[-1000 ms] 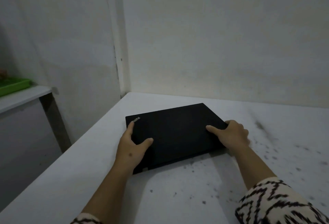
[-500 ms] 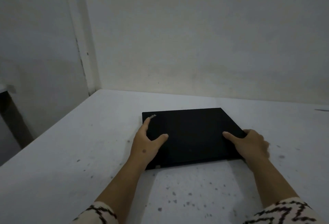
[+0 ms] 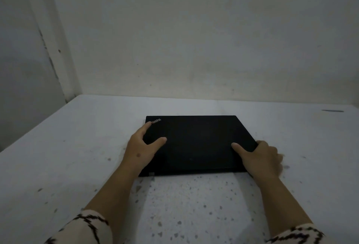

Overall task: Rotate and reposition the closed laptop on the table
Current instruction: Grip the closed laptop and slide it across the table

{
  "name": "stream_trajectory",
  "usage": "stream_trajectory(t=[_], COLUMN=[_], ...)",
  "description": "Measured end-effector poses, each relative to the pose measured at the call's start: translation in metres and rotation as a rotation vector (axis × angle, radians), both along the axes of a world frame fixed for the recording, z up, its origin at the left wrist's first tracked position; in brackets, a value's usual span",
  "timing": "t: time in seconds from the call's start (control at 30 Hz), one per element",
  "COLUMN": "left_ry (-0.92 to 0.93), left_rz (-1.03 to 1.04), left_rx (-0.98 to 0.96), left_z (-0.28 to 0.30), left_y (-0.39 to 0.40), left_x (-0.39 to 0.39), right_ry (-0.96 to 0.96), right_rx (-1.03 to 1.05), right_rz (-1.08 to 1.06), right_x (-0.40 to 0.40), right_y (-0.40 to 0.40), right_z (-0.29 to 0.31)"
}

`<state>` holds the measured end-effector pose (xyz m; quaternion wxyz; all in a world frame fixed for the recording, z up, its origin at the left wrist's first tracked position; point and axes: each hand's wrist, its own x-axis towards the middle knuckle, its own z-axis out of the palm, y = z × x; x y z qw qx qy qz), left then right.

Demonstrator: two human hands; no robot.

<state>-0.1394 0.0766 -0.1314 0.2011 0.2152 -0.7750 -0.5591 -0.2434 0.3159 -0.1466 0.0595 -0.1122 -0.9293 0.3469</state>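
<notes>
A closed black laptop (image 3: 196, 142) lies flat on the white speckled table (image 3: 77, 156), its long edges roughly parallel to the back wall and a small logo at its far left corner. My left hand (image 3: 139, 150) grips the laptop's left edge, thumb pressed on the lid and forefinger stretched toward the logo. My right hand (image 3: 262, 158) holds the right edge near the front corner, thumb on the lid, fingers curled around the side.
A pale wall rises just behind the table, meeting a side wall at the far left corner. The table's left edge runs diagonally toward me. A thin dark mark (image 3: 332, 110) lies on the table at the far right.
The laptop has turned clockwise from a skewed angle to nearly square with the back wall. Both hands stayed on its edges. The view has swung right, so the shelf at left is out of frame.
</notes>
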Motion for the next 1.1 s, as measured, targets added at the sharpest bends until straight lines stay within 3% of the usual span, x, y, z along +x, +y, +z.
stream_trajectory(t=[0.13, 0.33, 0.57, 0.73, 1.1], left_ry=[-0.022, -0.147, -0.317, -0.288, -0.118], left_rz=[0.022, 0.068, -0.141, -0.160, -0.087], left_rx=[-0.049, -0.302, -0.390, -0.531, -0.368], left_z=[-0.004, -0.009, -0.021, -0.013, -0.011], left_y=[-0.001, 0.007, 0.018, 0.009, -0.020], left_x=[-0.003, 0.009, 0.037, 0.042, 0.042], right_ry=[-0.021, -0.094, -0.133, -0.115, -0.124], right_rx=[0.025, 0.157, 0.238, 0.211, 0.187], right_rz=[0.011, 0.081, 0.061, 0.041, 0.072], right_x=[0.002, 0.004, 0.005, 0.010, 0.035], right_y=[0.000, 0.000, 0.001, 0.000, -0.003], right_z=[0.003, 0.009, 0.017, 0.018, 0.017])
